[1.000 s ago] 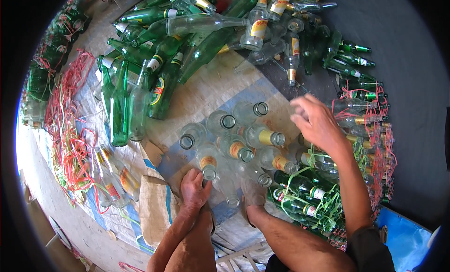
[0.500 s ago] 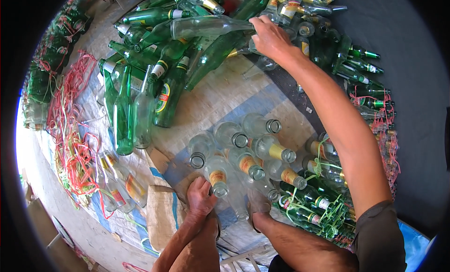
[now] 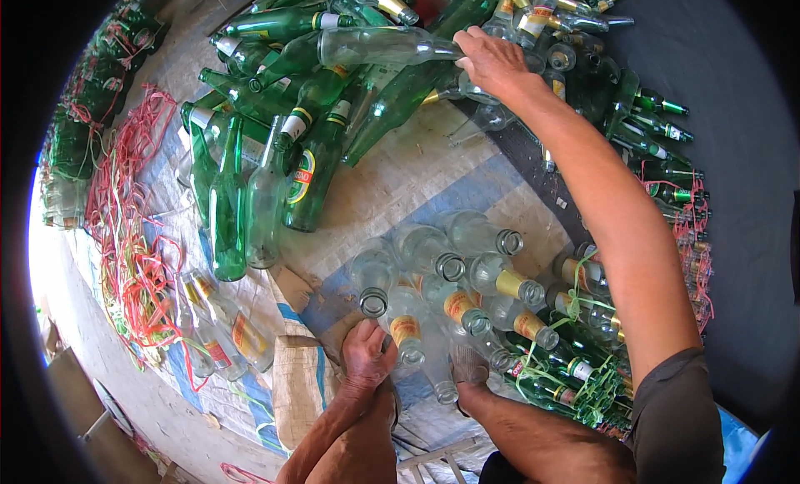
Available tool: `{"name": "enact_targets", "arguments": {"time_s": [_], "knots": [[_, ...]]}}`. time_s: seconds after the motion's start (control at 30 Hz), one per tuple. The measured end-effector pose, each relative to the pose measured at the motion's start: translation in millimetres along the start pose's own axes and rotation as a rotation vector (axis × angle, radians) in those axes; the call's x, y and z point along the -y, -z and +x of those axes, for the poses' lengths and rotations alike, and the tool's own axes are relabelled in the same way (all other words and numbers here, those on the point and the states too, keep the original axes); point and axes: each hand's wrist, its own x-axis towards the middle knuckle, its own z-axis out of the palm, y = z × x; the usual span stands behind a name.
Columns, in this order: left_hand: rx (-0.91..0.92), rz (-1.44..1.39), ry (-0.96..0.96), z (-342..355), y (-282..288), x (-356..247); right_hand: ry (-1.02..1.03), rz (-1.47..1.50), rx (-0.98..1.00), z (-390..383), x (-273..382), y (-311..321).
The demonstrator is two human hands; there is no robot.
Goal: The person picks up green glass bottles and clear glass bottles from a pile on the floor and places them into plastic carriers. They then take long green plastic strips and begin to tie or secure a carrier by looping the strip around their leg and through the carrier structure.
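Note:
My right hand [image 3: 493,60] reaches across the pile and is closed round the neck of a clear glass bottle [image 3: 375,45]. That bottle lies sideways over green bottles, its base pointing left. My left hand [image 3: 367,351] is low, by my feet, with its fingers curled beside a cluster of clear bottles [image 3: 404,326]. Whatever those fingers hold, if anything, is hidden. The clustered bottles stand close together with their mouths toward me, several with gold or orange neck labels. Green bottles [image 3: 227,205] lie heaped at the far left of the sheet.
A tangle of pink and green plastic strips [image 3: 137,225] lies at left, with loose labelled clear bottles [image 3: 242,330] near it. Tied green bottles [image 3: 567,367] are at my right. More bottles line the dark cloth [image 3: 733,192]. A striped woven sheet [image 3: 467,188] covers the floor.
The whole view has shifted slightly, so things sit a little farther right in it. My right hand keeps its grip on the clear bottle's neck, and my left hand stays by the cluster.

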Motion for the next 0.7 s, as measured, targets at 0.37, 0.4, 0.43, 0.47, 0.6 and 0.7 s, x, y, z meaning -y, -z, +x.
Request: {"name": "enact_targets", "arguments": {"time_s": [0.37, 0.4, 0.43, 0.47, 0.6, 0.7], "knots": [[-0.12, -0.029, 0.029, -1.5, -6.3, -4.0, 0.168, 0.109, -0.336, -32.3, 31.9, 44.2], [-0.109, -0.053, 0.046, -1.7, -8.4, -3.7, 0.201, 0.036, -0.351, -34.4, 29.3, 53.2], [-0.098, -0.076, 0.065, -2.8, -10.1, -2.7, 0.136, 0.179, -0.316, -39.1, 35.7, 60.4], [-0.101, -0.032, 0.011, -0.1, -9.6, -2.8, 0.149, 0.169, -0.327, -48.9, 36.5, 69.6], [-0.073, 0.047, -0.023, -6.5, -7.0, -3.5, 0.107, 0.179, -0.252, -112.3, 37.9, 124.5], [-0.031, 0.065, -0.059, -5.0, -5.6, -6.8, 0.16, 0.057, -0.302, -172.5, 14.7, 156.6]]}}
